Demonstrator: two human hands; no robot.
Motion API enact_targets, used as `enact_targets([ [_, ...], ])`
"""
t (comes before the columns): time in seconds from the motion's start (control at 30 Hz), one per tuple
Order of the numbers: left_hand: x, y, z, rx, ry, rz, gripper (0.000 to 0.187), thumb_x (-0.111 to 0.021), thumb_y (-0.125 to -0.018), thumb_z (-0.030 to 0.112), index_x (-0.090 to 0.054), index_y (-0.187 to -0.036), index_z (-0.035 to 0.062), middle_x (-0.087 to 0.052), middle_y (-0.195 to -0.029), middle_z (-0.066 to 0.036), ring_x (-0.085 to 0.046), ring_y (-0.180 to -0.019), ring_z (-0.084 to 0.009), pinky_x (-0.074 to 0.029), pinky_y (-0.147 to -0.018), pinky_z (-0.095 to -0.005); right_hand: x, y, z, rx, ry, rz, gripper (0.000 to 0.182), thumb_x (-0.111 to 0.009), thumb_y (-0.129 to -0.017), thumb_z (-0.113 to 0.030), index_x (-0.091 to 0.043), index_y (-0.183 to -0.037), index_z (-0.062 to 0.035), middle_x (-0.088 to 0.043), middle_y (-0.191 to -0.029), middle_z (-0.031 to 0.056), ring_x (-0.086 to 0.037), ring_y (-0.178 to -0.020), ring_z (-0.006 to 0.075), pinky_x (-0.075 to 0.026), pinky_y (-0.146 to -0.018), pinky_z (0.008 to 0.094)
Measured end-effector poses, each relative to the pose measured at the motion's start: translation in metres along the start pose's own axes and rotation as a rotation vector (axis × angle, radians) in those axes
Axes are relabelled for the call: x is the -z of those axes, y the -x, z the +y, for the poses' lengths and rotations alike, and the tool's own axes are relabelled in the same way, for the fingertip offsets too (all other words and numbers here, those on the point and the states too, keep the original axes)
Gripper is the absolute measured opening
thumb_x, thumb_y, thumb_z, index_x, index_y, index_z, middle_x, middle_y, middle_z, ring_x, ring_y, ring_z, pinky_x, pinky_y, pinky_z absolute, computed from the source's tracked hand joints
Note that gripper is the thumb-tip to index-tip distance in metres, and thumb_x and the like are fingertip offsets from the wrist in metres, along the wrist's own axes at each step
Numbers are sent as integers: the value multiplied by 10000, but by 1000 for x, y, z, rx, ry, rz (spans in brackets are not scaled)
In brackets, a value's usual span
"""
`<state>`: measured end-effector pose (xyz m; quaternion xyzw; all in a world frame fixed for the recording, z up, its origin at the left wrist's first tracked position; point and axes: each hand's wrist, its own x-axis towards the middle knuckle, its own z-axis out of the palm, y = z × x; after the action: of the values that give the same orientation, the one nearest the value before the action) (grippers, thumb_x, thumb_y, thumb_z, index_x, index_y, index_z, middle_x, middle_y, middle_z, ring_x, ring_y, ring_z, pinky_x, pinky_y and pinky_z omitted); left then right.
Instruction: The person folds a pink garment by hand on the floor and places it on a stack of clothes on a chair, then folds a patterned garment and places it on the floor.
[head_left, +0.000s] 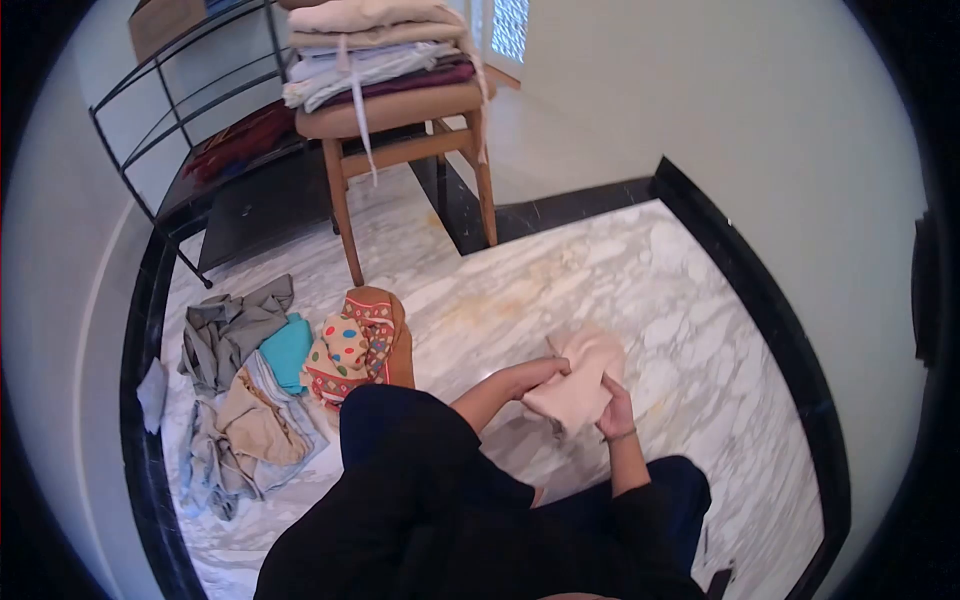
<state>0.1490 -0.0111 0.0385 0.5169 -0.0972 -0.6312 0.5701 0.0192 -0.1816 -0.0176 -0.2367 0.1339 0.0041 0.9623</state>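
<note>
A pale pink cloth (575,390) is held between my two hands, just above the marble floor in front of my crossed legs. My left hand (543,375) grips its left side, with the thumb on top. On the right side, my right hand (617,408) is closed round the cloth's edge. The far part of the cloth is bunched and slightly blurred. Parts of the fingers are hidden under the fabric.
Grey, teal and tan clothes (262,415) lie heaped on the floor at the left, beside a patterned cloth bundle (365,345). A wooden chair (345,120) carries stacked folded clothes (380,55). Behind it stands a black metal rack (155,215).
</note>
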Motion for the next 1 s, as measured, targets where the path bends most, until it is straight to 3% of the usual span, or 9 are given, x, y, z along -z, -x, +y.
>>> enact_targets([
  [0.13, 43, 1, 22, -509, -210, 51, 528, -426, -961, 493, -535, -1192, 31, -599, -1169, -104, -583, -1062, -196, -472, -874, -336, -34, -7, -13, -35, 97, -45, 426, -401, -993, -205, -410, -1329, 58, -546, -1282, 188, -571, -1146, 284, -490, -964, 408],
  [0.23, 84, 48, 46, -274, 131, 379, 485, -424, -959, 479, -523, -1211, 77, -605, -1071, -84, -596, -1011, -195, -463, -881, -345, -84, -25, -21, -67, 130, -73, 432, -408, -995, -201, -396, -1334, 66, -540, -1287, 197, -575, -1141, 288, -504, -950, 409],
  [0.37, 134, 56, 42, -629, 498, 558, 401, -455, -950, 415, -526, -1203, 111, -591, -970, -59, -601, -938, -191, -471, -852, -353, -207, -51, -44, -3, 284, -83, 404, -412, -997, -162, -397, -1338, 54, -527, -1306, 193, -555, -1170, 291, -483, -979, 426],
  [0.6, 160, 43, 36, -647, 655, 545, 310, -498, -923, 331, -548, -1145, 121, -602, -990, -53, -619, -919, -179, -485, -816, -325, -493, -174, -136, 249, 618, -813, 398, -388, -1011, -201, -407, -1318, 51, -517, -1304, 191, -558, -1163, 267, -488, -992, 416],
  [0.73, 175, 30, 34, -625, 647, 451, 296, -503, -932, 316, -557, -1137, 109, -600, -1006, -56, -618, -923, -181, -498, -822, -324, -679, -292, -195, -142, 612, -1393, 354, -332, -1008, -111, -374, -1278, 114, -519, -1234, 227, -546, -1143, 294, -503, -973, 371],
  [0.83, 186, 31, 46, -626, 654, 494, 258, -476, -941, 285, -571, -1111, 116, -602, -1003, -48, -628, -910, -175, -490, -812, -314, -764, -377, -233, 11, 384, -923, 412, -314, -1014, -139, -329, -1340, 111, -463, -1338, 225, -473, -1259, 271, -441, -1042, 369],
  [0.93, 197, 24, 43, -646, 678, 522, 252, -464, -945, 280, -579, -1100, 117, -607, -987, -44, -630, -900, -168, -481, -807, -305, -769, -409, -150, 56, 215, -725, 399, -546, -882, -61, -422, -1215, 120, -561, -1138, 269, -611, -988, 373, -563, -832, 413],
  [0.97, 199, 21, 43, -644, 687, 524, 252, -461, -946, 279, -581, -1098, 118, -609, -980, -42, -630, -898, -165, -478, -806, -303, -756, -411, -113, 224, 232, -682, 279, -391, -917, 1, -416, -1133, 176, -571, -1046, 288, -640, -848, 374, -599, -694, 336],
  [1.0, 200, 18, 44, -645, 695, 527, 253, -459, -947, 279, -583, -1096, 118, -611, -973, -41, -630, -896, -162, -476, -805, -301, -746, -434, -105, -46, 256, -592, 262, -400, -918, 2, -418, -1124, 163, -568, -1045, 258, -626, -885, 371, -593, -720, 360],
])
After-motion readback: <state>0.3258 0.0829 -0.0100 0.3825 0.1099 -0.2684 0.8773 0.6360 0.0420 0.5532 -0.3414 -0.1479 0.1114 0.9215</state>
